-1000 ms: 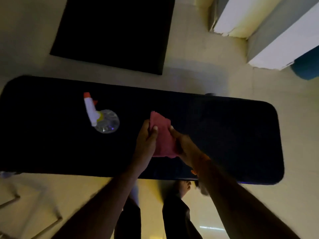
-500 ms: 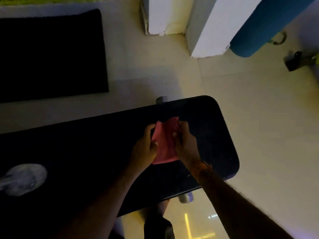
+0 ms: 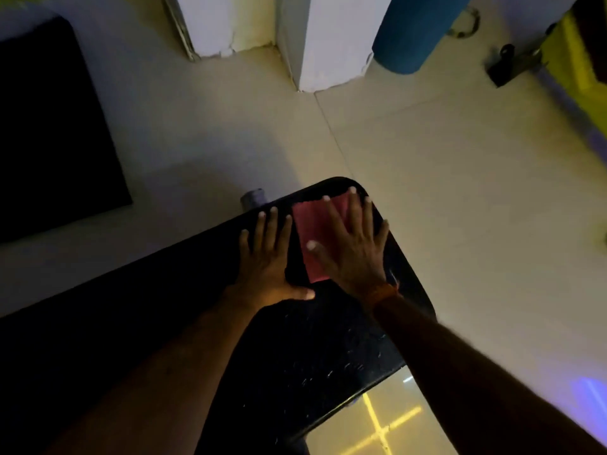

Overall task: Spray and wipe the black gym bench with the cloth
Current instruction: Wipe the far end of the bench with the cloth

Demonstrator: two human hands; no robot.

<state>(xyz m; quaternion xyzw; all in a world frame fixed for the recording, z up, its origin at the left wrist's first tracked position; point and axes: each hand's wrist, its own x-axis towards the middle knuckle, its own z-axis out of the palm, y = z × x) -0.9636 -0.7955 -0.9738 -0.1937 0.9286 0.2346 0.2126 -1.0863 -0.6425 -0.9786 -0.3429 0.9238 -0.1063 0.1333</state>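
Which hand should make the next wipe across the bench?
Right. The right hand already lies flat on the red cloth at the bench end. The left hand rests on bare padding beside the cloth.

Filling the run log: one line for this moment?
right hand flat on red cloth | left hand flat on bench | wiping end

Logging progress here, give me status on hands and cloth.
Right hand flat on red cloth, bench end. Left hand flat beside it. Nothing blocking.
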